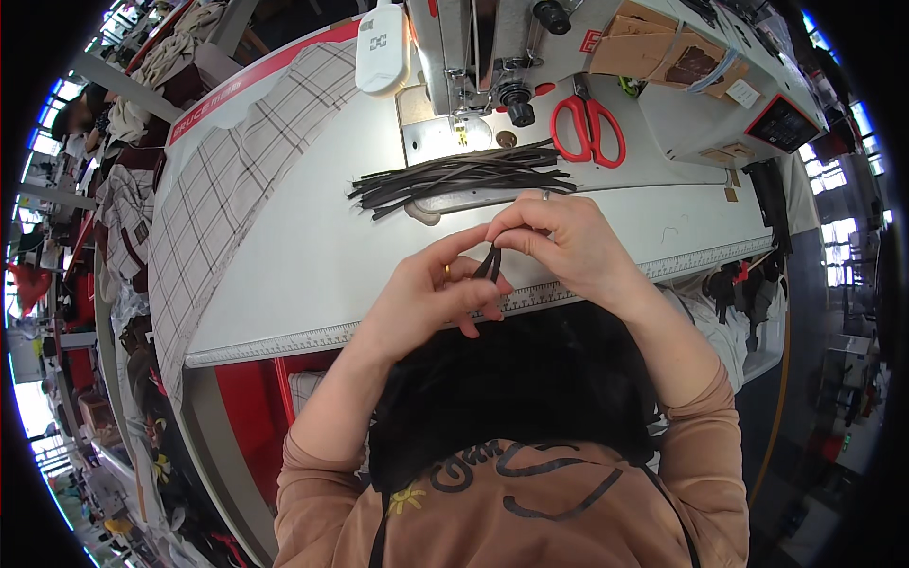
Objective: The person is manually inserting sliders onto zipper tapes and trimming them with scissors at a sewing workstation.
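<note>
**Head view: a narrow dark strip (489, 264) held between two bare hands**

The strip is near-black, slender and apparently matt. Two lengths of it show side by side, meeting at the top and parting slightly downward in a narrow inverted V; whether this is one piece doubled over or two separate pieces cannot be told. Its upper end is hidden by fingertips, its lower end by the left thumb. It lies just above the measuring tape (270, 347) along the front edge of the white table (294, 284).

The right hand (565, 243) pinches the upper end between thumb and bent forefinger. The left hand (431, 292) grasps the lower part between thumb and curled fingers, its forefinger reaching up to the right fingertips; how firmly it presses cannot be told. Each hand wears a ring.

Beyond the hands, and apart from them, lies a loose bundle of similar strips (454, 180), roughly parallel, their ends uneven and some crossing. Near its right end rest scissors (596, 142) with red handles. The sewing machine (431, 57) stands behind the bundle, and checked cloth (227, 194) covers the table's left side.
</note>
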The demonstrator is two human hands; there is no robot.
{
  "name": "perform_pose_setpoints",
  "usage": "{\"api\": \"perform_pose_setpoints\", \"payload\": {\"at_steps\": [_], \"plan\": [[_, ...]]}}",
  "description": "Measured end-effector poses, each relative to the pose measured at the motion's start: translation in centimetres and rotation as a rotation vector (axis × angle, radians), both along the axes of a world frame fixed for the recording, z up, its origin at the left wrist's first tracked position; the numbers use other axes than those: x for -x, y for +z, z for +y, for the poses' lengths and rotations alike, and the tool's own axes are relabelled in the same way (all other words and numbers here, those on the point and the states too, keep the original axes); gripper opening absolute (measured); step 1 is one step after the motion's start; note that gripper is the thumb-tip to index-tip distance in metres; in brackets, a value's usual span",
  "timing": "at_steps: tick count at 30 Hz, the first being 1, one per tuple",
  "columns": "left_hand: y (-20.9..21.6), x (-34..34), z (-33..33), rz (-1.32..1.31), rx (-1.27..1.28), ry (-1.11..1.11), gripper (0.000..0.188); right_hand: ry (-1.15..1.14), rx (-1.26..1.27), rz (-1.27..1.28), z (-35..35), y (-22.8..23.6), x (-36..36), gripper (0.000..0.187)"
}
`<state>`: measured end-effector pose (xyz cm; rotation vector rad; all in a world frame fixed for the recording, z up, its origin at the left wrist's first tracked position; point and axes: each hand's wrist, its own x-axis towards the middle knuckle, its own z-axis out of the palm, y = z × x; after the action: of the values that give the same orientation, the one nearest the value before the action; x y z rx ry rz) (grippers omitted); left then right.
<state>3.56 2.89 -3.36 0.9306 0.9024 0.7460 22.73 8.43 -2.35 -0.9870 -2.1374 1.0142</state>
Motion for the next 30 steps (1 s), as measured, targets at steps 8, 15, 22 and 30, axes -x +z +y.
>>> {"api": "perform_pose_setpoints", "payload": {"at_steps": [8, 15, 22, 30], "plan": [[0.9, -1.3, -1.1, 0.431, -0.278, 0.07, 0.041, -0.062, 0.009, 0.011, -0.2, -0.1, 0.0, 0.009], [-0.4, -0.6, -0.5, 0.099, -0.018, 0.109, 0.022, -0.097, 0.397, 0.179, -0.2, 0.4, -0.7, 0.015], [-0.7, -0.6, -0.2, 0.024, 0.053, 0.093, 0.022, -0.092, 0.416, 0.157, -0.3, -0.5, -0.8, 0.015], [-0.9, -0.4, 0.4, -0.137, 0.179, 0.026, 0.03, -0.111, 0.481, 0.181, -0.1, -0.7, -0.3, 0.012]]}}
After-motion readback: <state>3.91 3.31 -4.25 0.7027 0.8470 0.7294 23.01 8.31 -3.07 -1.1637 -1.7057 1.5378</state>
